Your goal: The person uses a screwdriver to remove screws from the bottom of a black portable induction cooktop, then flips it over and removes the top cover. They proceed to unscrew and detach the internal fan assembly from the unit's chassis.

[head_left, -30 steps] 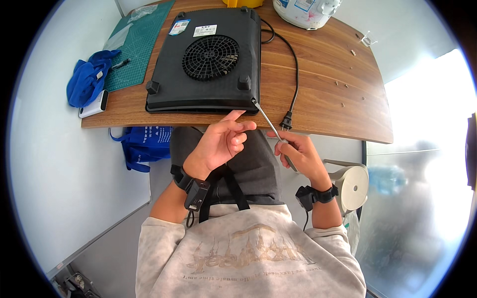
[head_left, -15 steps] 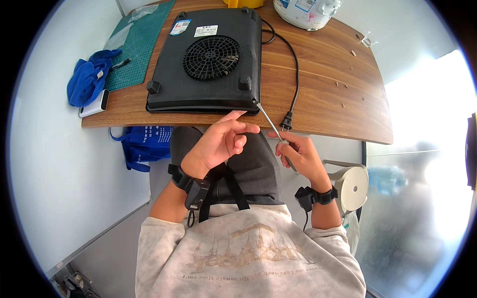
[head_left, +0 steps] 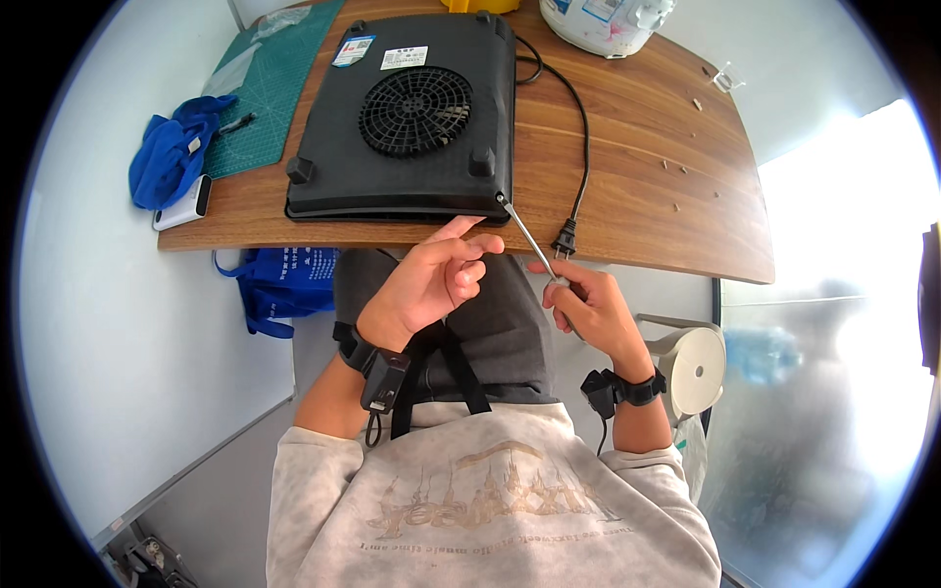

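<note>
Right hand (head_left: 594, 306) grasps a screwdriver (head_left: 530, 236), its shaft slanting up and leftward to the near right corner of a black appliance (head_left: 392, 181); left hand (head_left: 420, 282) half-curled and loose, grasping nothing visible, one finger reaching the appliance's near edge, pressure cannot be told. Appliance lies underside up by the front edge of a wooden table (head_left: 647, 220), round fan grille (head_left: 414, 111) facing upward, plug (head_left: 566, 237) to its right. Farther back: blue cloth (head_left: 172, 162) and green mat (head_left: 270, 113) at left, white pot (head_left: 600, 29) at right.

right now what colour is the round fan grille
The fan grille is black; see the head view.
</note>
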Available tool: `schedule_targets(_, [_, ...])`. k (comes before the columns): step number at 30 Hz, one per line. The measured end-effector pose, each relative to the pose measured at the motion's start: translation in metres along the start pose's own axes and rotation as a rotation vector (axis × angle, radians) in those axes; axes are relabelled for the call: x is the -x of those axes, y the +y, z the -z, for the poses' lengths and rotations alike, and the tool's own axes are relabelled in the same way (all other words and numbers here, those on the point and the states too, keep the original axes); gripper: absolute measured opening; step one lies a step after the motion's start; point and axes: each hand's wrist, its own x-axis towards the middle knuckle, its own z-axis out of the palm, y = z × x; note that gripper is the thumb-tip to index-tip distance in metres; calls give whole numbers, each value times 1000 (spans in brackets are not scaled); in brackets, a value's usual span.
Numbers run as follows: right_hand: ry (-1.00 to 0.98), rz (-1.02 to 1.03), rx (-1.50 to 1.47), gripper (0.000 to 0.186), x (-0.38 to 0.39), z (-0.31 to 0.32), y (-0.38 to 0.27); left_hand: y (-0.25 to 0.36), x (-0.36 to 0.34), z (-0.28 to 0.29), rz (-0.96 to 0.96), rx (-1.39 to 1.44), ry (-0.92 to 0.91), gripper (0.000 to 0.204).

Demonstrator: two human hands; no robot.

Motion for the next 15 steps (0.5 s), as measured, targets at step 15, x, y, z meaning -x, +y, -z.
schedule_targets(15, [32, 8, 36, 35, 3, 3, -3, 0, -2, -2, -28, -37, -23, 51])
